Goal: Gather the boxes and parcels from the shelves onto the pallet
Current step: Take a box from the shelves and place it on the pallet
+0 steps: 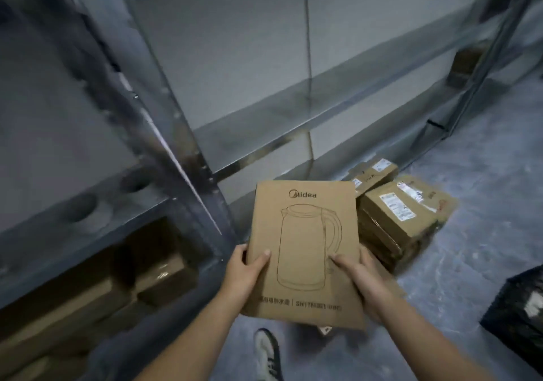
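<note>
Here, hands (pixel 245 273) (pixel 364 285) gripping box (pixel 302 245), parcels (pixel 393 208) seemingly stacked

Box (pixel 304 251): matt brown cardboard. Rack (pixel 264 107): shiny galv. metal. Parcels (pixel 393 213) at 2 o'clock: cardboard w/ glossy film. Floor (pixel 484 204): rough concrete.

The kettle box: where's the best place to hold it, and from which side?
The kettle box looks too broad for one grip: take its two long edges, hands from either side, thumbs on top, as the left hand and right hand do.
</note>
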Tool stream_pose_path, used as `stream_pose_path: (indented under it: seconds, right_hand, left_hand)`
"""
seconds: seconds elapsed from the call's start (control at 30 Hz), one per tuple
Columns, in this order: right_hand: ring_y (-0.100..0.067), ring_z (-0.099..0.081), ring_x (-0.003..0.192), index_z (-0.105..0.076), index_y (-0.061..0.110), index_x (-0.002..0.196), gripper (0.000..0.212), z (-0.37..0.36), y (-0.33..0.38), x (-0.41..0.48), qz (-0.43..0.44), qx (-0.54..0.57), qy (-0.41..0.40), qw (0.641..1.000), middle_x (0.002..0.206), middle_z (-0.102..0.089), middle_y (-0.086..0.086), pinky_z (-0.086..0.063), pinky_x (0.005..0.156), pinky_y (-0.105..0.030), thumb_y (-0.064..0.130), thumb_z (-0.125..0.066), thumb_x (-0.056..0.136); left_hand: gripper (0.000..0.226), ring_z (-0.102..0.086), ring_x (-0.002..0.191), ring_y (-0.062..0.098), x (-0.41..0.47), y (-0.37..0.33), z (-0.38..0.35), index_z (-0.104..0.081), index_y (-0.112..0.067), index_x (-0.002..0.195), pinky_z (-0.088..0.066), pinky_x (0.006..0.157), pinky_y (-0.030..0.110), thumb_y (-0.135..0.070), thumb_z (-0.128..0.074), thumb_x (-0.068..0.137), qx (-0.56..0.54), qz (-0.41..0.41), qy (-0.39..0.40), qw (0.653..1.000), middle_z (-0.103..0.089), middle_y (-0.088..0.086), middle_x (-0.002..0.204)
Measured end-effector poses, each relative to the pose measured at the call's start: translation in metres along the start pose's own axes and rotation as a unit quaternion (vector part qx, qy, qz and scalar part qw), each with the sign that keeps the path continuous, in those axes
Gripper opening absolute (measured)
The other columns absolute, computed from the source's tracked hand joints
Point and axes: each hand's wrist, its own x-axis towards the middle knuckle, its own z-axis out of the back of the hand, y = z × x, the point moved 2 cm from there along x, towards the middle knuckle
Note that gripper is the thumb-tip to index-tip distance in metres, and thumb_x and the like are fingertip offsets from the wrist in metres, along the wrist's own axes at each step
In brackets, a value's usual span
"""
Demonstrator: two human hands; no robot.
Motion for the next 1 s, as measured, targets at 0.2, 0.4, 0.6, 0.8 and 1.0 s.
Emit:
stream_pose_path:
  seconds: [0.2,0.4,0.6,0.8,1.0]
  right_hand:
    - [-0.022,-0.064,0.103,-0.042,0.029,0.133,0.063,-0.082,0.042,-0.114,0.055,-0.093,0.162,0.981,0.122,-0.062,-0.002,-0.055,0.074,-0.037,0.035,-0.075,0.080]
    - [-0.025,-0.059,0.110,-0.041,0.021,0.136,0.075,-0.204,0.030,-0.211,0.094,-0.215,0.290,0.928,0.128,-0.056,-0.006,-0.056,0.084,-0.039,0.034,-0.080,0.074]
    - [-0.030,-0.052,0.120,-0.042,0.018,0.140,0.082,-0.364,-0.057,-0.338,0.134,-0.330,0.410,0.840,0.136,-0.048,-0.011,-0.045,0.103,-0.051,0.038,-0.081,0.071]
    - [-0.028,-0.051,0.121,-0.039,0.024,0.140,0.075,-0.518,-0.155,-0.495,0.137,-0.376,0.537,0.743,0.135,-0.048,-0.008,-0.045,0.101,-0.048,0.035,-0.078,0.077]
    - [-0.026,-0.046,0.125,-0.039,0.031,0.138,0.076,-0.634,-0.251,-0.621,0.115,-0.413,0.611,0.666,0.141,-0.038,-0.003,-0.040,0.106,-0.051,0.037,-0.079,0.075]
  left_hand:
    - [0.026,-0.061,0.084,0.010,-0.136,0.009,0.132,-0.058,-0.031,0.092,-0.044,0.063,0.027,-0.051,-0.069,0.080,-0.102,0.013,-0.167,0.981,-0.065,-0.007,0.093]
    - [0.031,-0.065,0.084,0.017,-0.247,0.072,0.264,-0.061,-0.021,0.096,-0.047,0.062,0.029,-0.050,-0.066,0.083,-0.172,0.036,-0.267,0.948,-0.068,0.001,0.094]
    - [0.035,-0.061,0.087,0.016,-0.392,0.195,0.393,-0.056,-0.016,0.101,-0.047,0.066,0.027,-0.048,-0.064,0.087,-0.189,0.088,-0.403,0.891,-0.064,0.001,0.096]
    - [0.033,-0.060,0.084,0.009,-0.554,0.317,0.510,-0.057,-0.014,0.103,-0.044,0.059,0.022,-0.043,-0.065,0.088,-0.226,0.101,-0.528,0.812,-0.063,-0.001,0.097]
    - [0.033,-0.065,0.089,0.019,-0.674,0.409,0.566,-0.055,-0.014,0.101,-0.054,0.070,0.031,-0.043,-0.064,0.088,-0.301,0.140,-0.623,0.708,-0.066,0.003,0.098]
